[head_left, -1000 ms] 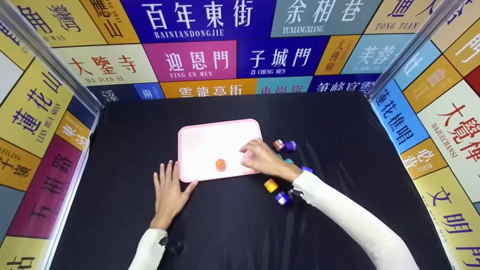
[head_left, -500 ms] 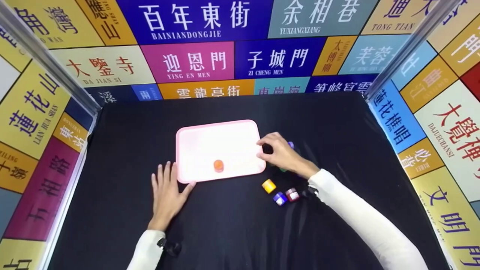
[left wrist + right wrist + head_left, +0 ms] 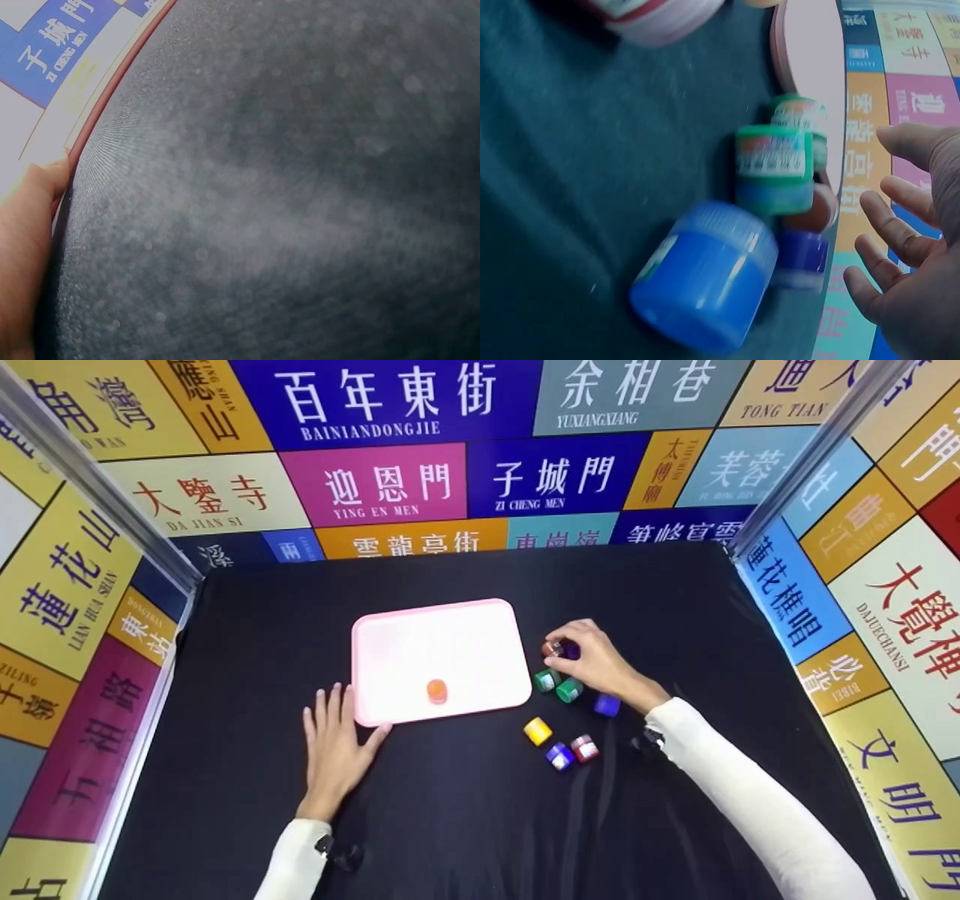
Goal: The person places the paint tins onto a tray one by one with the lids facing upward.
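My right hand (image 3: 596, 660) reaches over a small brown paint jar (image 3: 553, 649) at the tray's right, thumb and fingertips right at it. In the right wrist view its fingers are spread, with nothing between them. A purple jar (image 3: 802, 259) lies beside the brown one, partly hidden by the hand in the head view. My left hand (image 3: 334, 754) lies flat with straight fingers at the left end of a white tray with pink rim (image 3: 442, 645), the thumb at the near rim. An orange jar (image 3: 437, 691) sits on the tray.
Two green jars (image 3: 559, 687) and a blue jar (image 3: 607, 705) lie just below my right hand. Nearer are yellow (image 3: 537, 732), dark blue (image 3: 559, 756) and red (image 3: 585, 748) jars. Printed sign walls (image 3: 375, 484) enclose the black-covered table (image 3: 465, 810) on three sides.
My right hand has moved right, from over the tray to the brown jar. The green jars and the red jar have come into view. My left hand has stayed at the tray.
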Motion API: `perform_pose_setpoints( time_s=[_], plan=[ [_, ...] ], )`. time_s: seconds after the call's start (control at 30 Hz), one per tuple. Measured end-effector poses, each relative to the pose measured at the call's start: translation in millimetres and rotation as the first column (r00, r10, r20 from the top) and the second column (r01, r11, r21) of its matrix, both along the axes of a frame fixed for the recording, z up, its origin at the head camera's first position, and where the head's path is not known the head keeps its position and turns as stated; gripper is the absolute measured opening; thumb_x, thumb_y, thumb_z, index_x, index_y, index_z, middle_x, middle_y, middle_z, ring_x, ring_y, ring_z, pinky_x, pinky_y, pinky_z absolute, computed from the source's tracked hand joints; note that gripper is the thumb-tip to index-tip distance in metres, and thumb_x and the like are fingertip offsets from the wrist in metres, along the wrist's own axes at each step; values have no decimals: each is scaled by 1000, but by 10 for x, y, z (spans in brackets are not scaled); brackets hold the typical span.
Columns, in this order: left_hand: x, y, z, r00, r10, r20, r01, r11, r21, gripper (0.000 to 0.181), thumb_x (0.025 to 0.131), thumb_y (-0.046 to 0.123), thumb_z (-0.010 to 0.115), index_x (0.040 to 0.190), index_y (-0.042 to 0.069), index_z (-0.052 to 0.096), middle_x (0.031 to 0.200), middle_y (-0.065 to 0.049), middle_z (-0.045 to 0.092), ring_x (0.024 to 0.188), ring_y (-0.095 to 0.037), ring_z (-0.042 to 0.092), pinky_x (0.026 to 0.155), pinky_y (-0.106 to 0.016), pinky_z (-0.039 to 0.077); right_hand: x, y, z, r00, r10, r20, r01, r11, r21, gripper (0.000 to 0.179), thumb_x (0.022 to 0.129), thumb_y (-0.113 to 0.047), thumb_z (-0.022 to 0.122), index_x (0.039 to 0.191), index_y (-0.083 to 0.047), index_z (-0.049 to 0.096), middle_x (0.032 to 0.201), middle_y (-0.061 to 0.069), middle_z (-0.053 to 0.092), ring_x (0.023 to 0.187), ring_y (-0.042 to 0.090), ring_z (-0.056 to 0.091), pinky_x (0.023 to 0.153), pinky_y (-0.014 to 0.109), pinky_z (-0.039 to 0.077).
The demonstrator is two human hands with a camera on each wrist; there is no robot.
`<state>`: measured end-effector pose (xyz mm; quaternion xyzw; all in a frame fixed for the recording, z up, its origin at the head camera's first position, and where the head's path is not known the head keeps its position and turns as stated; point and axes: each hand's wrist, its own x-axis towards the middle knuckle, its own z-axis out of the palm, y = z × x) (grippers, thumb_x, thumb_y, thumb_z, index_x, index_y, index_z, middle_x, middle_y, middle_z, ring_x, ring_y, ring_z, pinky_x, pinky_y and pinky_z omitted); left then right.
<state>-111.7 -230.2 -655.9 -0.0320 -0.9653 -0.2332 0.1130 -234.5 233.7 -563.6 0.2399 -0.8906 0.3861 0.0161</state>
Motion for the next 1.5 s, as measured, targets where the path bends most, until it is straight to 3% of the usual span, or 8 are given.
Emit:
perform_pose_setpoints(
  time_s=[0.3, 0.57, 0.9, 1.1, 1.3, 1.5],
  plan=[
    [-17, 12, 6, 999, -3, 33, 3, 1000, 4, 99, 102, 61, 70, 170, 0, 34, 177, -27, 28, 167, -50, 13, 133, -68, 0, -32, 311, -83, 993, -113, 44, 114, 993, -28, 40, 92, -14, 91, 125, 3, 78, 125, 20, 75, 126, 41, 59, 113, 54, 44],
    [-16, 23, 9, 1000, -3, 15, 3, 1000, 12, 98, 101, 60, 71, 170, -1, 36, 176, -28, 31, 166, -51, 16, 133, -70, 2, -39, 471, -242, 987, -145, 76, 149, 987, -54, 38, 90, -10, 90, 124, 4, 78, 123, 20, 75, 123, 40, 61, 111, 51, 43],
    [-24, -15, -8, 1000, 9, -2, -9, 1000, 11, 98, 101, 60, 72, 169, -1, 38, 176, -28, 32, 166, -51, 17, 133, -70, 3, -115, 431, -382, 983, -157, 92, 166, 980, -107, 38, 89, -2, 89, 125, 3, 78, 127, 20, 72, 124, 39, 62, 111, 47, 43],
    [-14, -15, -2, 1000, 3, 13, -3, 1000, 8, 98, 101, 60, 72, 169, -1, 36, 176, -27, 31, 166, -51, 16, 133, -69, 3, -84, 424, -519, 974, -199, 110, 208, 975, -81, 43, 88, -4, 90, 128, 2, 77, 126, 22, 74, 126, 41, 58, 112, 51, 41],
    [-18, -4, 13, 1000, -9, -6, 9, 1000, 0, 98, 100, 60, 73, 169, -1, 38, 175, -28, 33, 166, -52, 18, 133, -70, 5, -39, 429, -665, 974, -221, 55, 226, 968, -111, 43, 84, -7, 92, 123, 2, 77, 119, 20, 74, 125, 40, 53, 112, 50, 39],
    [11, -32, 18, 1000, 0, 12, 0, 1000, 6, 98, 101, 61, 71, 170, 1, 36, 176, -26, 31, 167, -49, 16, 133, -69, 2, -58, 383, -590, 968, -230, 102, 238, 968, -80, 43, 88, -8, 91, 126, 4, 76, 122, 21, 73, 128, 40, 53, 114, 51, 39]
  ],
)
